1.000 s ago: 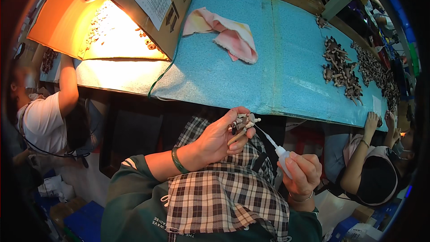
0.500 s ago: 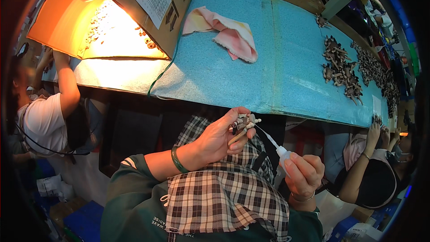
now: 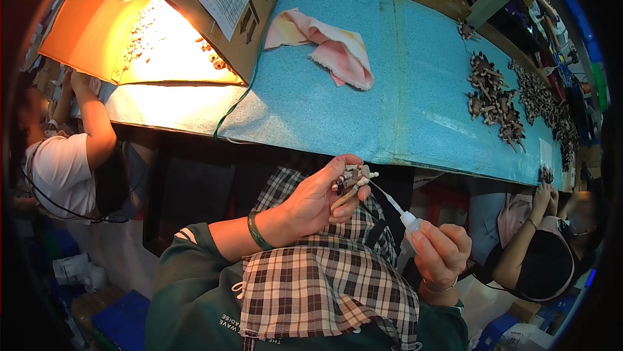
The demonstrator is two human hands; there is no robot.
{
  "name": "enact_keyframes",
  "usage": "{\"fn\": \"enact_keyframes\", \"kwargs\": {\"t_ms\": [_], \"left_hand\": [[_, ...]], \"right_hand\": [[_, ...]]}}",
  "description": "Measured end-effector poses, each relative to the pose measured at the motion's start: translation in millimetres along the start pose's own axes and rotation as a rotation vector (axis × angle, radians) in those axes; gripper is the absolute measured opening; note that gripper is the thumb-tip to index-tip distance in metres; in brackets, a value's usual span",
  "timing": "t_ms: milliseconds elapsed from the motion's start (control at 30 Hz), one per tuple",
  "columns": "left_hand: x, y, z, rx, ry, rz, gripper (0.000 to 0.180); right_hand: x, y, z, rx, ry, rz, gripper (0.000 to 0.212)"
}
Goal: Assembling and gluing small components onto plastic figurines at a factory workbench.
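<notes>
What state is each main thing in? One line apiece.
Left hand, closed around the small figure.
Small figure, held, partly hidden.
Right hand, closed on the white bottle.
White bottle, tilted, nozzle toward the figure; contact unclear.
Pink cloth, rumpled.
Cardboard box, open, brightly lit inside.
Brown pieces, heaped on the blue tabletop.

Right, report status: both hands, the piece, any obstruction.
Left hand gripping piece. Right hand gripping bottle, nozzle tip at piece, contact unclear. No obstruction seen; cloth lies apart on table.
</notes>
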State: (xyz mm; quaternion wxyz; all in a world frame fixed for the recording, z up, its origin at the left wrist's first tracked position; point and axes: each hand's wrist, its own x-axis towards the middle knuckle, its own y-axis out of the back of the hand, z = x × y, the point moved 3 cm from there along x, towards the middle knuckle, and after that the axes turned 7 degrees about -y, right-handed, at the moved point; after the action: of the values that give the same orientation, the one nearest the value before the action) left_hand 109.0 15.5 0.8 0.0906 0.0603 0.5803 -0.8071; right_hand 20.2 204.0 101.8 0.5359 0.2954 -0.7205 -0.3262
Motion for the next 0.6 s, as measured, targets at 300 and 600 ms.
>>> {"fn": "enact_keyframes", "kwargs": {"t_ms": [300, 600], "left_hand": [[0.7, 0.6, 1.6, 0.002, -0.002, -0.016, 0.036], [0.2, -4.8, 5.5, 0.096, -0.016, 0.006, 0.039]], "right_hand": [[2.5, 1.6, 6.2, 0.029, -0.008, 0.028, 0.026], [2.2, -53.8, 103.9, 1.223, -0.935, 0.406, 0.034]]}}
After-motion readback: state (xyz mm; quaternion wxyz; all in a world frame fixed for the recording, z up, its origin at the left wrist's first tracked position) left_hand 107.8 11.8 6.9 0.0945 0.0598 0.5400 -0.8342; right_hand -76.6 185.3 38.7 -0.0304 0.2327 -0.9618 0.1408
